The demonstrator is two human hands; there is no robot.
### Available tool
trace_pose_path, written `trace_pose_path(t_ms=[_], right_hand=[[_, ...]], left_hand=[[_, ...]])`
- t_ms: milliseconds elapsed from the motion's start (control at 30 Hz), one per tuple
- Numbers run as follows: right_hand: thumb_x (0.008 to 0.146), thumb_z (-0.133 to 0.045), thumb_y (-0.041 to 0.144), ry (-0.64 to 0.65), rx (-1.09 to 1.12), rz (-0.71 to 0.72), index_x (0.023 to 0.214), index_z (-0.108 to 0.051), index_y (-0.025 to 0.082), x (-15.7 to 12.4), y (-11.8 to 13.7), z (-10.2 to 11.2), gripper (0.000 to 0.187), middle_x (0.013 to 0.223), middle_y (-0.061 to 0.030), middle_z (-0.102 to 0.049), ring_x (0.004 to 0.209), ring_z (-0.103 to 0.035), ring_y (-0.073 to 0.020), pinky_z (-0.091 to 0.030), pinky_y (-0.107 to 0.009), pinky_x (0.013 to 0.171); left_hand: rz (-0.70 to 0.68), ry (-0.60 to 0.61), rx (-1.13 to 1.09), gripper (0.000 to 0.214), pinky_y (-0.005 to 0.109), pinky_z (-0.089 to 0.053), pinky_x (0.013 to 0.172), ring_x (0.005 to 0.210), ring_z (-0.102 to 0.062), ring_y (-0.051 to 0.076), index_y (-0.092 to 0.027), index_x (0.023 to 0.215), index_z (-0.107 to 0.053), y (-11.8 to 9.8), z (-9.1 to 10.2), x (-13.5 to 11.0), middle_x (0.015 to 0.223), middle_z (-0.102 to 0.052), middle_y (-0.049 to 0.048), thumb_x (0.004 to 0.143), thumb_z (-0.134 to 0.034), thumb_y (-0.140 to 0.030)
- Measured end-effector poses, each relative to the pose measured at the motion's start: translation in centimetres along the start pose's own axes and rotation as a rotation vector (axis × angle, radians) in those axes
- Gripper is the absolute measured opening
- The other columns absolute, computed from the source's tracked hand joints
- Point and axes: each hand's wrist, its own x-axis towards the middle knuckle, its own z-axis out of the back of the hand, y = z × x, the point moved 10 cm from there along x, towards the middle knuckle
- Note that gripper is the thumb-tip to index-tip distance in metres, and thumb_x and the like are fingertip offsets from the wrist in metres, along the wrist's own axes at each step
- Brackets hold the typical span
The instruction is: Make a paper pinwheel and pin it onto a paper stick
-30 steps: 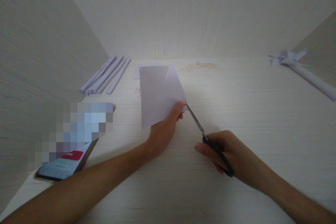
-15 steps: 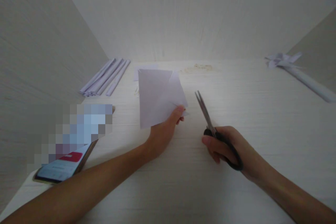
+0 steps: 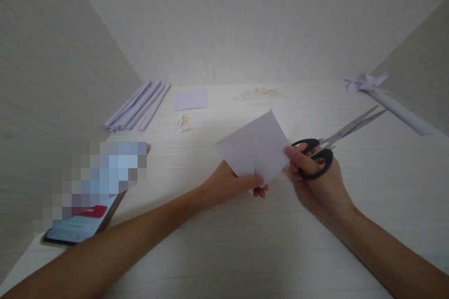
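Observation:
A white square of paper point(image 3: 253, 142) is held above the table, tilted, with a short slit near its lower edge. My left hand point(image 3: 238, 182) pinches its lower corner between thumb and fingers. Black-handled scissors point(image 3: 317, 154) rest in my right hand point(image 3: 321, 180), their blades slightly apart and pointing right, away from the sheet. The thumb of that hand touches the paper's right corner while its other fingers stay by the handles; part of them is hidden.
Several rolled paper tubes point(image 3: 138, 105) lie at the back left, beside a flat paper sheet point(image 3: 191, 99) and small thin sticks point(image 3: 183, 123). More thin pieces point(image 3: 260, 94) lie at the back. A phone point(image 3: 73, 233) is at left, a paper pinwheel-like piece point(image 3: 400, 107) at right.
My left hand has moved right and turned the paper. The scissors have swung from pointing up-left to pointing right, and my right hand has come to touch the paper's corner.

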Motion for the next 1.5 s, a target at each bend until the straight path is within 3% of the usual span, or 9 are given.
trace_pose_path(t_ms=[167, 267, 433, 667, 867, 1033, 1200, 1400, 1500], right_hand=[[0.054, -0.073, 0.016, -0.054, -0.068, -0.001, 0.059, -0.050, 0.017, 0.0, -0.1, 0.7, 0.023, 0.053, 0.0077, -0.045, 0.040, -0.037, -0.0026, -0.025, -0.016, 0.035], [0.053, -0.073, 0.018, -0.020, -0.138, 0.039, 0.060, -0.051, 0.017, 0.1, 0.0, 0.4, 0.023, 0.050, 0.0079, -0.044, 0.039, -0.037, -0.0036, -0.025, -0.018, 0.036], [0.055, -0.073, 0.020, 0.000, -0.251, 0.108, 0.062, -0.051, 0.017, -0.2, 0.1, 0.0, 0.024, 0.049, 0.0076, -0.044, 0.039, -0.036, -0.0039, -0.025, -0.018, 0.037], [0.055, -0.072, 0.022, 0.011, -0.297, 0.127, 0.062, -0.049, 0.017, -0.4, 0.3, -0.2, 0.024, 0.050, 0.0071, -0.044, 0.039, -0.035, -0.0039, -0.024, -0.018, 0.035], [0.055, -0.071, 0.021, -0.018, -0.372, 0.160, 0.061, -0.050, 0.017, -0.8, 1.0, -0.7, 0.022, 0.048, 0.0066, -0.045, 0.039, -0.035, -0.0046, -0.025, -0.019, 0.035], [0.056, -0.069, 0.021, 0.039, -0.424, 0.138, 0.053, -0.046, 0.017, -1.2, 0.8, -1.8, 0.024, 0.043, 0.0068, -0.043, 0.038, -0.036, -0.0053, -0.027, -0.018, 0.035], [0.054, -0.070, 0.020, 0.114, -0.361, 0.078, 0.055, -0.048, 0.016, -1.3, -0.1, -2.4, 0.023, 0.042, 0.0076, -0.042, 0.038, -0.033, -0.0041, -0.024, -0.017, 0.034], [0.056, -0.070, 0.024, 0.119, -0.357, 0.077, 0.057, -0.047, 0.016, -1.1, -0.4, -2.3, 0.024, 0.043, 0.0083, -0.040, 0.038, -0.032, -0.0037, -0.022, -0.017, 0.034], [0.057, -0.070, 0.028, 0.138, -0.355, 0.076, 0.058, -0.047, 0.016, -1.1, -0.3, -2.5, 0.026, 0.044, 0.0079, -0.040, 0.039, -0.031, -0.0038, -0.022, -0.017, 0.034]], left_hand=[[-0.159, -0.350, 0.025, 0.012, 0.015, -0.040, 0.042, 0.042, -0.049, 0.005, -0.014, 0.062, -0.051, -1.4, 4.0, 0.2, 0.049, -0.054, -0.0038, 0.066, -0.060, -0.020], [-0.208, -0.444, -0.001, 0.015, 0.014, -0.039, 0.042, 0.043, -0.048, 0.004, -0.014, 0.071, -0.051, -1.7, 5.1, 0.0, 0.052, -0.054, -0.0054, 0.065, -0.062, -0.022], [-0.214, -0.437, 0.016, 0.034, 0.018, -0.048, 0.057, 0.063, -0.058, 0.008, -0.015, 0.083, -0.054, -2.0, 4.8, -0.3, 0.077, -0.062, -0.0011, 0.053, -0.071, -0.017], [-0.193, -0.489, 0.071, 0.020, 0.017, -0.045, 0.047, 0.048, -0.052, 0.006, -0.014, 0.070, -0.055, -2.1, 5.3, -0.5, 0.058, -0.057, -0.0040, 0.056, -0.068, -0.020], [-0.144, -0.452, 0.094, 0.016, 0.017, -0.043, 0.046, 0.044, -0.051, 0.006, -0.014, 0.055, -0.054, -1.7, 4.8, -0.2, 0.047, -0.055, -0.0043, 0.057, -0.068, -0.023], [-0.170, -0.501, -0.007, 0.019, 0.017, -0.041, 0.044, 0.042, -0.048, 0.006, -0.014, 0.053, -0.057, -1.4, 4.9, -0.3, 0.045, -0.055, -0.0038, 0.058, -0.067, -0.028], [-0.149, -0.544, 0.105, 0.016, 0.018, -0.042, 0.044, 0.049, -0.053, 0.008, -0.014, 0.062, -0.061, -1.8, 4.5, -0.7, 0.056, -0.061, -0.0020, 0.054, -0.069, -0.026], [-0.117, -0.529, 0.161, 0.015, 0.019, -0.045, 0.046, 0.049, -0.055, 0.010, -0.014, 0.058, -0.060, -1.7, 4.2, -0.6, 0.054, -0.061, -0.0014, 0.061, -0.064, -0.028], [-0.173, -0.516, 0.180, 0.016, 0.021, -0.049, 0.058, 0.064, -0.060, 0.012, -0.015, 0.070, -0.064, -2.1, 4.1, -0.6, 0.072, -0.067, 0.0007, 0.061, -0.065, -0.028]])
